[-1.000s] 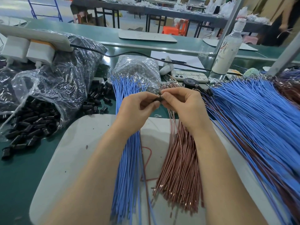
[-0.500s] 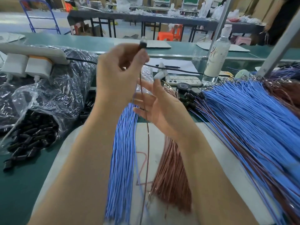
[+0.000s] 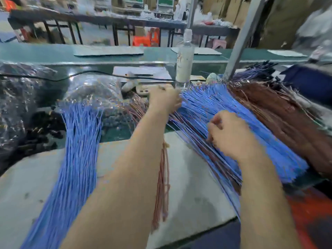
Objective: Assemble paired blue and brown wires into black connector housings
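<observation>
Upper centre, left hand [image 3: 165, 100] has swung down from mid-air to the finished pile [image 3: 224, 112]; fingers curled, hold blurred, cannot tell; right hand [image 3: 231, 135] curled on that pile, likewise unclear; blue wires [image 3: 79, 141] lower left, next pair probably due.

Green workbench [image 3: 53, 53]; dark long table [image 3: 89, 19] behind; orange stools [image 3: 145, 40] beneath; cardboard boxes [image 3: 233, 9] far right.
</observation>
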Motion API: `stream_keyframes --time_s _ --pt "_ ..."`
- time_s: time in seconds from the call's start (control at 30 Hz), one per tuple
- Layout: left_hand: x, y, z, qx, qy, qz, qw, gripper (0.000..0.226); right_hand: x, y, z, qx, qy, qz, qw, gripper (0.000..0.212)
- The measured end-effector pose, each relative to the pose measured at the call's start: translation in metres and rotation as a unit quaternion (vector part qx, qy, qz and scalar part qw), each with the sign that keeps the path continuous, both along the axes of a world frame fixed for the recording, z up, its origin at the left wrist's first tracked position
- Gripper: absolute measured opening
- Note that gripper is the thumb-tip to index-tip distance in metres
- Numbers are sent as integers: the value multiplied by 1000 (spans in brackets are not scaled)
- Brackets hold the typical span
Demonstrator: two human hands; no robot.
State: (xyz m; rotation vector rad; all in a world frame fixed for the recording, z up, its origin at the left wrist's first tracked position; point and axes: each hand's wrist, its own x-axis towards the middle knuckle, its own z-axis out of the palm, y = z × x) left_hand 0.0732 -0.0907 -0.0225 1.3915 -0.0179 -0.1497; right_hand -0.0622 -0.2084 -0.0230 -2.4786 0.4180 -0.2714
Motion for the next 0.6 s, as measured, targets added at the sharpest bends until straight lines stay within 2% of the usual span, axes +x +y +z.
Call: stream_keyframes --time_s 0.03,0.07,0.13,0.2,0.3,0.37,0.5,0.6 --pt "-4 -11 -14 39 34 -38 998 12 0 0 -10 -43 31 -26 998 10" --pt "-14 -19 -28 140 37 -68 987 12 -1 2 -19 -73 60 -50 994 12" --pt "-27 -34 -61 340 -27 -107 934 18 -2 0 -42 -90 84 -80 989 12" --pt "-27 -38 -69 438 -96 -85 890 19 -1 -3 -52 -82 69 -93 990 12" --pt "-19 -41 -64 478 -131 -82 865 17 4 -3 -50 -69 60 -93 991 19" --pt "-21 -41 -65 484 -127 -96 860 19 5 1 -47 -57 47 -89 993 20" --pt "-18 -35 -62 451 -119 -99 879 19 9 13 -41 -66 -27 -77 995 21" --pt "-23 -30 -53 378 -104 -84 916 22 15 23 -37 -36 -50 -51 997 20"
